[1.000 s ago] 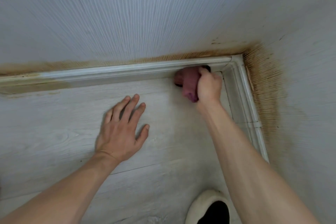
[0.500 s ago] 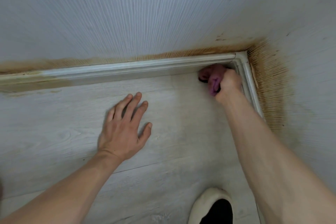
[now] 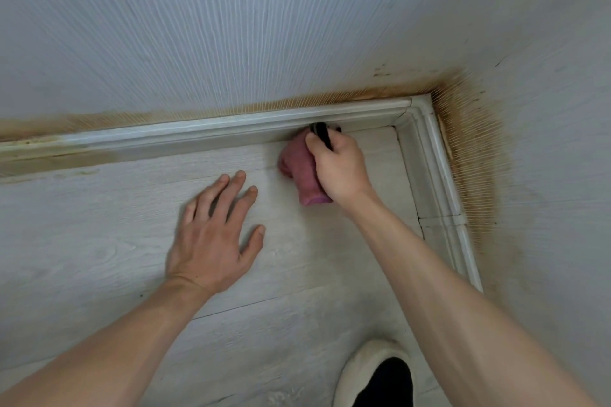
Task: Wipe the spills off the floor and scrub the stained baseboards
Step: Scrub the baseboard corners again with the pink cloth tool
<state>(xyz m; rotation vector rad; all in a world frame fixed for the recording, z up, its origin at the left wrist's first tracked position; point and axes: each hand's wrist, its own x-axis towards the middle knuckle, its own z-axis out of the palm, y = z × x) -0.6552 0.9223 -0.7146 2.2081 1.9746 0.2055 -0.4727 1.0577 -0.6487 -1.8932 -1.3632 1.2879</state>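
Where the frame ends nearest, a cream slip-on shoe with a dark opening (image 3: pixel 377 377) stands on the pale grey wood-grain plank floor (image 3: pixel 99 241). Farther in, the left hand (image 3: pixel 211 241) rests flat on the planks, fingers straight and spread. Right of it and farther, the right hand (image 3: pixel 340 168) grips a crumpled pink cloth (image 3: pixel 299 168) together with a black object, pressed against the white moulded baseboard (image 3: pixel 198 135). Cloth bulges left of the fingers. Brown staining edges the ribbed white wall (image 3: pixel 297 26) along the far corner.
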